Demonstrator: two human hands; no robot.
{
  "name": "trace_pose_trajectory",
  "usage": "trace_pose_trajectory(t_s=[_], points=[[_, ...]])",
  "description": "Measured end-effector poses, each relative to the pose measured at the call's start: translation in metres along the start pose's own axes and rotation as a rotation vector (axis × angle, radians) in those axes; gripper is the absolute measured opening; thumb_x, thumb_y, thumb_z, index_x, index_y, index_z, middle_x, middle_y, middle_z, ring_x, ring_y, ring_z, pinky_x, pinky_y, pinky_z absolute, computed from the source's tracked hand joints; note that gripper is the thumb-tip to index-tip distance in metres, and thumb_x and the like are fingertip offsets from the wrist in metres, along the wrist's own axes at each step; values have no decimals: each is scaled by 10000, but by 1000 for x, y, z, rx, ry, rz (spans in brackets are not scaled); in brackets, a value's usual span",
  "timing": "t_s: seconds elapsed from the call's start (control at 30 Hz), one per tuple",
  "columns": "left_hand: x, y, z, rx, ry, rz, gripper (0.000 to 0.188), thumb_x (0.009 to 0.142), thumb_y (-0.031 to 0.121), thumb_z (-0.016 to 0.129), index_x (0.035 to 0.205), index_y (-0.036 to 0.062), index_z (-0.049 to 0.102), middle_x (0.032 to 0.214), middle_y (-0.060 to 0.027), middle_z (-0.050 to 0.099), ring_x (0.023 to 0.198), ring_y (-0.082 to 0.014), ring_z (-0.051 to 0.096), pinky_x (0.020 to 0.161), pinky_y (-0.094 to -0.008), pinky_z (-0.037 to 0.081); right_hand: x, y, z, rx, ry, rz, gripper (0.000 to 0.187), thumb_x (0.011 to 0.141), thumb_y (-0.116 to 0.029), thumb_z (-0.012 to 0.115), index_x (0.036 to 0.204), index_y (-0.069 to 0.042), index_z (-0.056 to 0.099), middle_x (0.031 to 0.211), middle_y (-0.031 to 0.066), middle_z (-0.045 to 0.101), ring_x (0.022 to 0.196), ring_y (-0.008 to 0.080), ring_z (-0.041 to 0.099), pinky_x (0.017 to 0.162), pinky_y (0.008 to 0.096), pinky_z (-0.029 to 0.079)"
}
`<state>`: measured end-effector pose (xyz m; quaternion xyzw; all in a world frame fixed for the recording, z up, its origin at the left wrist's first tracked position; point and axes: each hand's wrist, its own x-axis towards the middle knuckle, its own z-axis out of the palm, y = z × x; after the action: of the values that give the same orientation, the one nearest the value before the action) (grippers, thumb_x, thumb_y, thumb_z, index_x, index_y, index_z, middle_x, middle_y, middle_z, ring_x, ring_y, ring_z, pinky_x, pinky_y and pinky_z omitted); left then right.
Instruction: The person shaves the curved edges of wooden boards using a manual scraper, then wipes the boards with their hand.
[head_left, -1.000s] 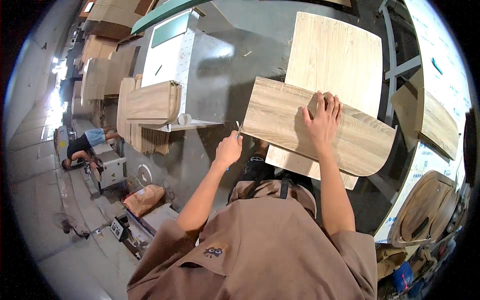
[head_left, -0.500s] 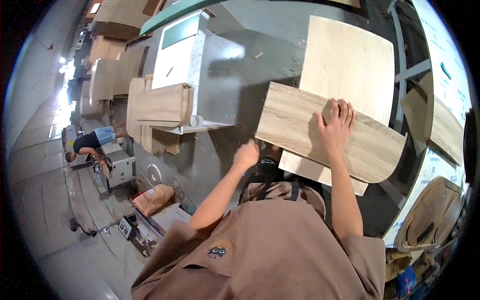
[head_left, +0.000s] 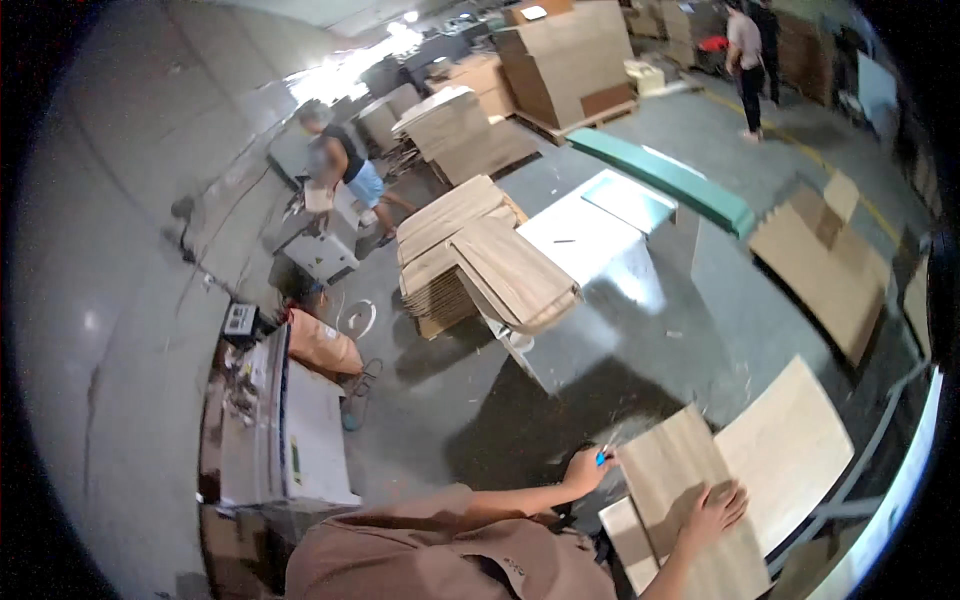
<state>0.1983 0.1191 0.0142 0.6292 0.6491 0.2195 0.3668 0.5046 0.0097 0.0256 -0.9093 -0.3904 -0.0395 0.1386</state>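
Note:
A wood-grain board [head_left: 676, 462] lies in front of me over a paler panel [head_left: 802, 430]. My right hand [head_left: 712, 512] rests on the board's face, fingers stretched out and lying flat. At the board's left end is my left hand [head_left: 585, 472], closed on a small blue tool [head_left: 602, 457]. Only a bit of the tool shows, too little to tell its exact kind. Another light piece of board [head_left: 630, 535] sticks out beneath the nearer edge.
Stacked wood-grain boards [head_left: 510, 265] sit on a white-topped table [head_left: 580, 240] ahead. A green beam [head_left: 665, 182] lies beyond. At left stand a white bench [head_left: 318, 430] and an orange-brown sack [head_left: 325, 342]. A person [head_left: 350, 165] works at a machine; others stand far right.
My view has swung left and up, so the board now appears at lower right. My left hand has come to the board's end, and the blue tool now shows. The right hand stays on the board.

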Motion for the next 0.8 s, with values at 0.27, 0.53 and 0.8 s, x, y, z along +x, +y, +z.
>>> trace_pose_trajectory(t_s=[0.27,0.53,0.8], points=[[-1,-18,-6,-237,-9,-67,418,1006,439,859,1193,66,828,895,-166,815,809,-345,795,740,-477,593,-7,-9,0,-115,4,-19,706,1095,-532,675,1649,-112,548,1671,181,549,1608,396,444,1361,538,341],[10,-28,2,-176,11,-54,391,1005,492,844,1182,143,839,852,-92,817,723,-224,788,700,-397,608,-51,21,-35,106,218,-250,505,1071,-251,716,1533,-73,614,1526,268,593,1311,385,668,1034,546,588],[9,-27,4,-566,-89,-140,320,990,296,900,1172,51,803,797,-38,749,626,-145,701,583,-344,558,-183,131,-131,-140,194,615,913,1004,-624,761,1627,2,528,1633,296,506,1515,500,477,1293,644,325]])
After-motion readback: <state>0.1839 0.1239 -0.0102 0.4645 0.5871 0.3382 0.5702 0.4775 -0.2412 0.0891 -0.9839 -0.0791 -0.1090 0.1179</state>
